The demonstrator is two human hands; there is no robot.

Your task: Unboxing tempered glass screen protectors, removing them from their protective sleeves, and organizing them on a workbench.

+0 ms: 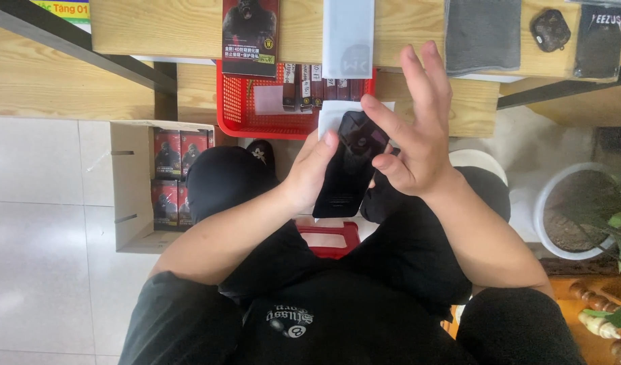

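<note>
Two hands: left hand [309,172], right hand [412,128], both on one black phone [349,162]. One red basket [246,108], far centre. One open cardboard box [131,182] at left, four red-and-black packs [175,179] showing inside. One red stool [330,238], near. One white plant pot [550,203] at right. One grey cloth [483,34], far right.

The phone [351,162] is glossy black; the basket [256,111] is bright red mesh. The counter [155,27] is pale wood; the flowerpot [550,196] white.
</note>
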